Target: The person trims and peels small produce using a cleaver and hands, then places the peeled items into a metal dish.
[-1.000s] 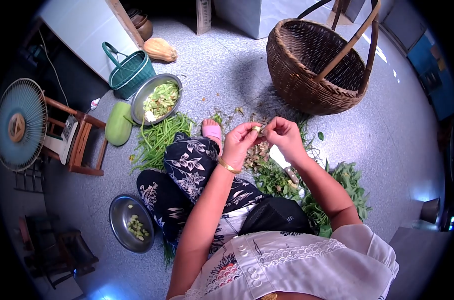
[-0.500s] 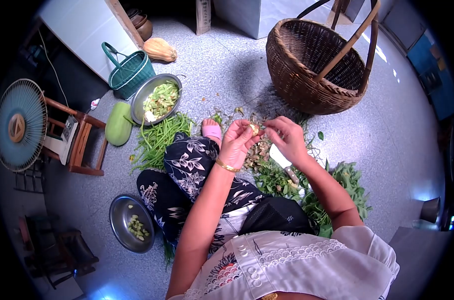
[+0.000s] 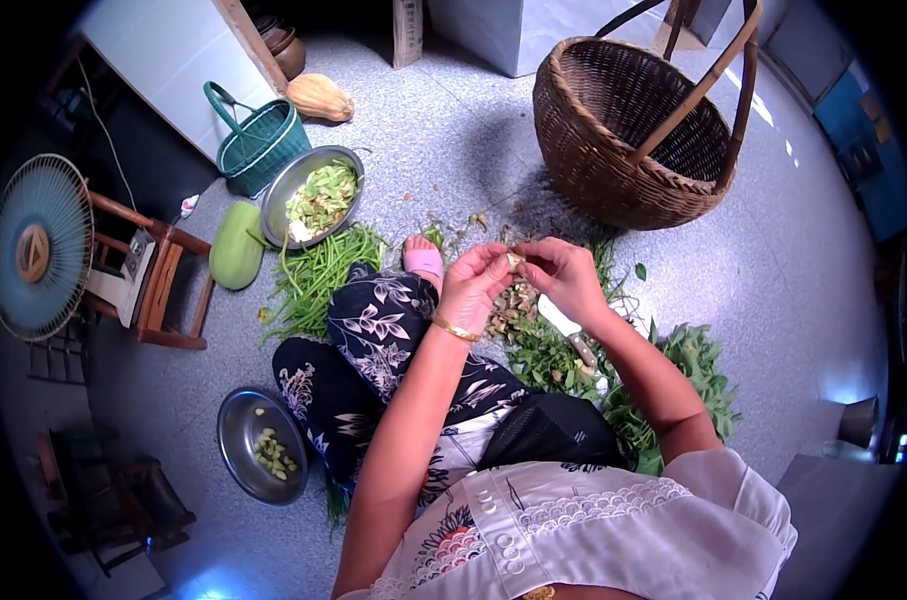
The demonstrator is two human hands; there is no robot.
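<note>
My left hand (image 3: 473, 285) pinches a small pale green piece (image 3: 514, 262) between thumb and fingers. Against its other side, the fingertips of my right hand (image 3: 565, 278) press together. Brown scraps (image 3: 516, 310) lie on the floor below my hands. A knife (image 3: 581, 347) with a broad pale blade rests beside green leaves (image 3: 548, 362), under my right forearm. At the lower left, a metal bowl (image 3: 235, 455) holds several small pale green pieces (image 3: 273, 455).
A large wicker basket (image 3: 613, 180) stands at the upper right. Green beans (image 3: 318, 280), a bowl of peelings (image 3: 273, 205), a green gourd (image 3: 237, 247), a green basket (image 3: 263, 150) and an orange squash (image 3: 320, 99) are at the left. A fan (image 3: 35, 250) stands farther left.
My right fingers parted from the piece half a second ago and are now back against it. My left hand keeps its grip with small shifts.
</note>
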